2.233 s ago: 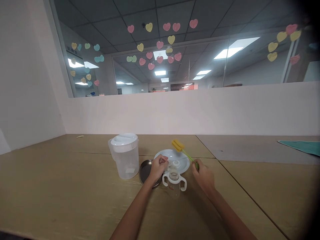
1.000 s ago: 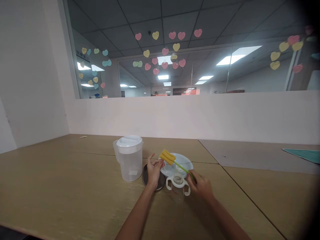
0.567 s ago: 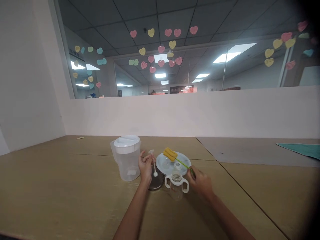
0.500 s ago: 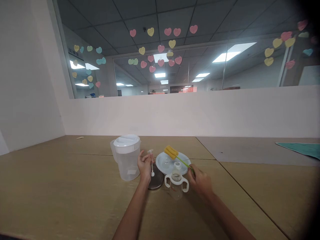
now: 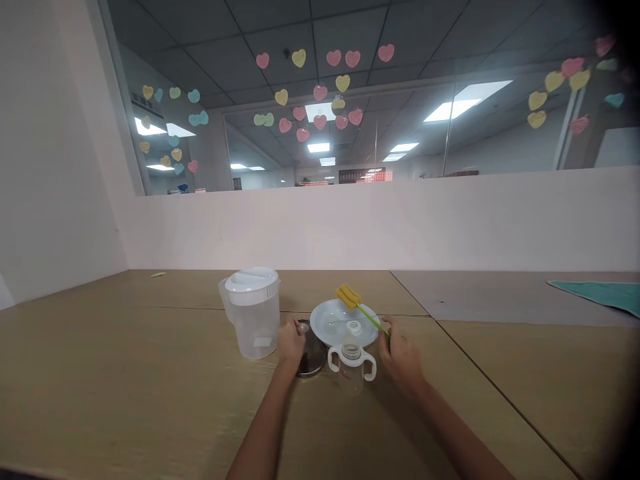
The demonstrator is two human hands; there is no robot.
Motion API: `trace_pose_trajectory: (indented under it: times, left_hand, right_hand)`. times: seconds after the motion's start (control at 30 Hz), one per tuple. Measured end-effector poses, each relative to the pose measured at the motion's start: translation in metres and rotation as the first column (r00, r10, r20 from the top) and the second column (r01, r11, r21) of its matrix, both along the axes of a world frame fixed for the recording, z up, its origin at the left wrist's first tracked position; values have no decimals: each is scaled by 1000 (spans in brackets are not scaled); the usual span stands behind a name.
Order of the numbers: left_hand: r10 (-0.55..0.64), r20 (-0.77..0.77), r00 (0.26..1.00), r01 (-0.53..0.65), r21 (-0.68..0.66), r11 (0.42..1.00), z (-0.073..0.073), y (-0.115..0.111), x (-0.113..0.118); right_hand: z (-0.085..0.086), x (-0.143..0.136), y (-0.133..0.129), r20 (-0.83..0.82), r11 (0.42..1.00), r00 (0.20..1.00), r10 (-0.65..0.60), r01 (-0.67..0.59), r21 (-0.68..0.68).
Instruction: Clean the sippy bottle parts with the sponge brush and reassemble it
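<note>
My left hand (image 5: 291, 347) is closed at the left edge of a dark round dish (image 5: 314, 357). A small clear end of the straw (image 5: 303, 327) shows by its fingertips; the rest is hidden. My right hand (image 5: 400, 353) grips the green handle of a sponge bottle brush (image 5: 350, 297), its yellow head raised over a white plate (image 5: 320, 332). Between my hands a clear two-handled baby bottle (image 5: 351, 377) stands upright with its mouth uncovered. Just behind its mouth is a white ring-shaped piece (image 5: 354, 326).
A clear pitcher with a white lid (image 5: 256, 320) stands left of my left hand. A teal cloth (image 5: 595, 296) lies at the far right. A small flat scrap (image 5: 158, 274) is at the back left, and a white wall (image 5: 320, 230) bounds the table's back.
My left hand has lowered and turned over the dark dish, so the straw is now mostly hidden. The brush head has shifted slightly right and up.
</note>
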State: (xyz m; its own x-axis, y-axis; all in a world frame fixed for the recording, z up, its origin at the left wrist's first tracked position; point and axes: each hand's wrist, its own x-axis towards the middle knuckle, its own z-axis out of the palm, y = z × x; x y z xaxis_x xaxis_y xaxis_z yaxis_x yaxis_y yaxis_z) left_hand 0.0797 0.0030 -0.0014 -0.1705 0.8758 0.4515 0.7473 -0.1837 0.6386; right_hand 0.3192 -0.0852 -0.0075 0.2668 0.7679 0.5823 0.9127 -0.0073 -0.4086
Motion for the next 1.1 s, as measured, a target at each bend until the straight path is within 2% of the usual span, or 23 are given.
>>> trace_pose_trajectory:
  times: [0.13, 0.23, 0.33, 0.5, 0.7, 0.87, 1.1]
  left_hand:
    - [-8, -153, 988, 3, -33, 999, -1, -4, 0]
    - [-11, -236, 972, 14, 13, 1000, 5, -10, 3]
    - [-47, -295, 954, 73, 79, 994, 12, -17, 10]
    - [-179, -365, 914, 234, 111, 966, 17, -27, 25]
    - [-216, -396, 892, 275, 100, 956, 13, -30, 31]
    - [-230, -399, 888, 297, 115, 948, 12, -31, 31]
    - [-226, -264, 938, 260, 105, 960, 10, -32, 36]
  right_hand:
    - [-3, 1, 3, 106, 998, 994, -16, 21, -53]
    - [-8, 4, 6, 161, 999, 987, -13, 19, -38]
    - [-11, 7, 10, 182, 1000, 983, 3, -1, -12]
    - [-11, 15, 13, 216, 992, 968, 124, -125, -8]
    - [-9, 17, 13, 157, 963, 955, 250, -263, 63]
    - [-3, 14, 7, 18, 976, 987, 160, -161, 144]
    - [7, 22, 2, -112, 973, 993, 35, -8, 231]
